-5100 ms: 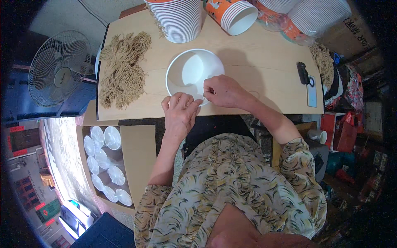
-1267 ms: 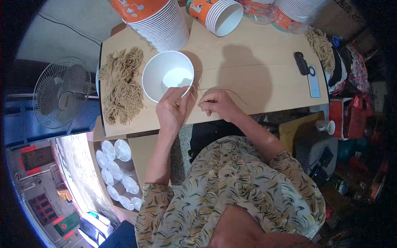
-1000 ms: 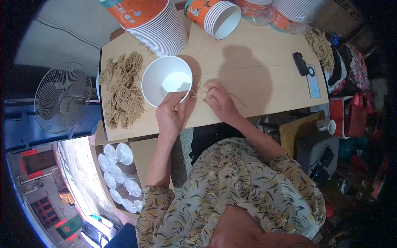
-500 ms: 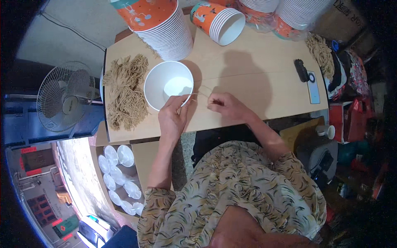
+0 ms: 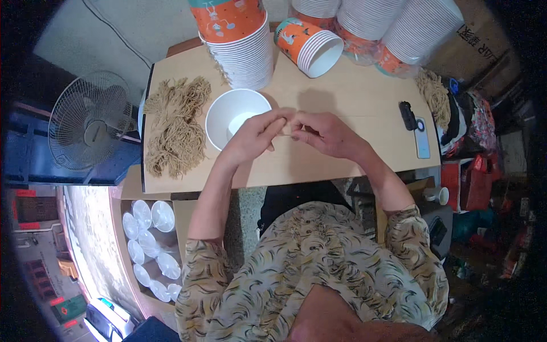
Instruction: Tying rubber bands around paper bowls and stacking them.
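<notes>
My left hand (image 5: 257, 135) and my right hand (image 5: 329, 134) meet fingertip to fingertip above the table, just right of a white paper bucket (image 5: 213, 122). Both are closed in a pinch on a thin tan cord, which the fingers now hide almost wholly. The bucket stands with its open mouth up, partly behind my left hand. To its left lies a heap of crinkled tan cords (image 5: 176, 134) on the tabletop (image 5: 370, 125).
Behind the bucket rises a tall stack of orange-printed paper buckets (image 5: 242, 60). A shorter stack (image 5: 310, 48) lies on its side, near wrapped stacks (image 5: 364, 23). A phone (image 5: 421, 139) and a black object (image 5: 408, 115) lie right. Clear cups fill a carton (image 5: 185, 228) below left; a fan (image 5: 94, 128) stands left.
My hands have come together from apart, the left moving right and clear of the bucket's rim. The cord that showed between them is now mostly covered. The whole view has shifted slightly.
</notes>
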The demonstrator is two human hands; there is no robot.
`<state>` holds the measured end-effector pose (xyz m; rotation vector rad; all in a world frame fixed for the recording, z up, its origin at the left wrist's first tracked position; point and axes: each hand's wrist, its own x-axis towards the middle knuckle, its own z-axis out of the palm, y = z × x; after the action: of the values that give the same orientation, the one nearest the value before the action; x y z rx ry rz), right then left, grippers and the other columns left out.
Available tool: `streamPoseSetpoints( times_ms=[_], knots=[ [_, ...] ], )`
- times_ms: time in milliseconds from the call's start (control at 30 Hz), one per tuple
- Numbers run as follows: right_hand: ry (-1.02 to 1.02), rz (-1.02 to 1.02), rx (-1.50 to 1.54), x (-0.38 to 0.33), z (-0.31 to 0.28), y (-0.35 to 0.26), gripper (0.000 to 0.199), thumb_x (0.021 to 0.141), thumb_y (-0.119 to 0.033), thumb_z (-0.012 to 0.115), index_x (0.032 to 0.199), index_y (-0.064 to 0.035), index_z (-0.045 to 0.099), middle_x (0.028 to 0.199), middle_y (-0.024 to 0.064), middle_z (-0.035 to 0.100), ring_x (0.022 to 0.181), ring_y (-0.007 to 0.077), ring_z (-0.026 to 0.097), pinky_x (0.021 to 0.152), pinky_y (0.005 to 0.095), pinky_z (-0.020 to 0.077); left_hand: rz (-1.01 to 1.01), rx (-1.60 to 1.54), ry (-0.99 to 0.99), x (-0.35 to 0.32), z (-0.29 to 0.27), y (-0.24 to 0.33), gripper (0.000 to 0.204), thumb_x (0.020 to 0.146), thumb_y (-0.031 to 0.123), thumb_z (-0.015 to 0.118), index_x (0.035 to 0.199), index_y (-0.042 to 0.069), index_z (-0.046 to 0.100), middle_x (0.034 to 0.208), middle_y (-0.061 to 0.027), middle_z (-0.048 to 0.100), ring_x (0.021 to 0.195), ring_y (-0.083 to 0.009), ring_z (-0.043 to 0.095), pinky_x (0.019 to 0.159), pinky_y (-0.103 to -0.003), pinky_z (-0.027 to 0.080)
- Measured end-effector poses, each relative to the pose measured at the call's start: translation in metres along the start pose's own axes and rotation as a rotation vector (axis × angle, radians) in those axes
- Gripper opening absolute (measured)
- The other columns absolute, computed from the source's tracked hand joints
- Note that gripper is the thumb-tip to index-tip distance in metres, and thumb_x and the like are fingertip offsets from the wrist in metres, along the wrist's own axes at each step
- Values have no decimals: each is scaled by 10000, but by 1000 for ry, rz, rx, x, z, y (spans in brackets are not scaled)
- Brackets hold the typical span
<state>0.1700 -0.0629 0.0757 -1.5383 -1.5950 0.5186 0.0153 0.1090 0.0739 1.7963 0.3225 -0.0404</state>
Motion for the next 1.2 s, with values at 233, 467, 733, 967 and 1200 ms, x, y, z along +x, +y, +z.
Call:
streamPoseSetpoints(
  times_ms=[233, 467, 733, 967, 1200],
  knots=[
    [-19, 134, 110, 8, -8, 6, 100, 966, -102, 645, 942, -24, 587, 767, 29, 637, 706, 86, 584, 647, 270, 470, -114, -262, -271, 10, -17, -14, 333, 1056, 359, 502, 1097, 66, 655, 971, -23, 690, 839, -81, 644, 631, -198, 454],
    [-33, 186, 127, 9, -7, 16, 123, 959, -130, 621, 932, -15, 587, 745, 72, 656, 678, 134, 602, 646, 312, 484, -35, -364, -134, 2, -13, -21, 263, 1027, 303, 588, 1041, 46, 641, 890, -17, 674, 787, -67, 618, 657, -192, 452],
    [16, 218, 255, 12, 5, 11, 43, 982, -40, 565, 1001, -4, 577, 744, 19, 618, 741, 91, 612, 697, 268, 499, 69, -299, 5, -6, -11, -29, 182, 993, 167, 646, 1111, 29, 660, 966, -29, 697, 904, -97, 674, 785, -241, 534],
    [65, 275, 542, 13, 21, 15, 84, 1004, -112, 569, 1018, -31, 591, 699, -25, 554, 590, 42, 494, 550, 219, 410, 112, -216, 194, -17, 5, -37, 176, 986, 134, 654, 1104, 6, 678, 867, -7, 695, 822, -68, 664, 723, -212, 534],
    [175, 138, 390, 11, 34, 26, 112, 1010, -152, 579, 1003, -43, 603, 696, -50, 516, 581, 23, 458, 518, 204, 382, 127, -269, 217, -20, 10, -47, 156, 987, 110, 647, 1089, -2, 684, 837, 1, 676, 775, -48, 624, 709, -201, 517]
  ],
)
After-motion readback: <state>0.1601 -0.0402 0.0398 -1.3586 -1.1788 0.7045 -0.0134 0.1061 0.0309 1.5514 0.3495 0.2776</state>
